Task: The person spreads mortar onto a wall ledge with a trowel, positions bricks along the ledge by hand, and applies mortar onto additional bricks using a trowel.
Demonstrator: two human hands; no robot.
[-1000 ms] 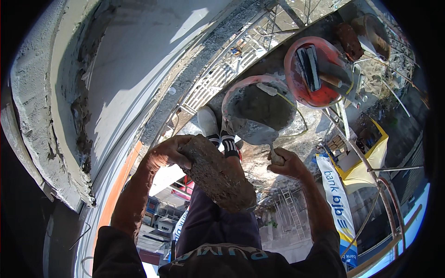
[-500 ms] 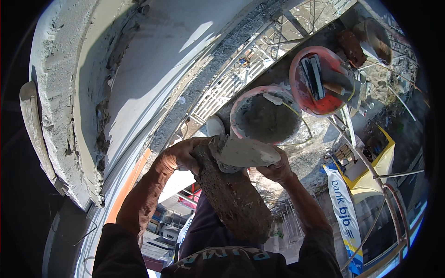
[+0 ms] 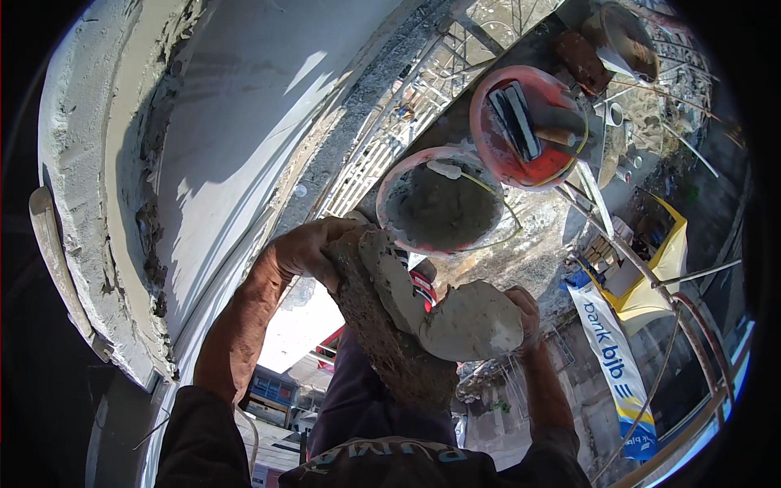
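My left hand (image 3: 309,250) grips the upper end of a long, rough brown brick (image 3: 382,333), held at a slant in front of my body. A thick strip of wet grey mortar (image 3: 389,281) lies along its upper right edge. In my right hand (image 3: 527,315) is a trowel (image 3: 472,324), its broad blade grey and smeared with mortar. The blade touches or nearly touches the brick's lower right edge. My fingers hide most of the trowel's handle.
Ahead stands a mortar bucket (image 3: 386,195) with a tool resting in it. Beside it a red bucket (image 3: 482,146) holds tools. A curved plastered ledge (image 3: 77,154) with a wooden-looking strip (image 3: 61,264) runs along the left. Scaffold poles (image 3: 626,260) cross the right, with ground far below.
The trowel has moved down and right along the brick, away from its upper end. A mortar strip now shows on the brick's edge. The view has shifted slightly.
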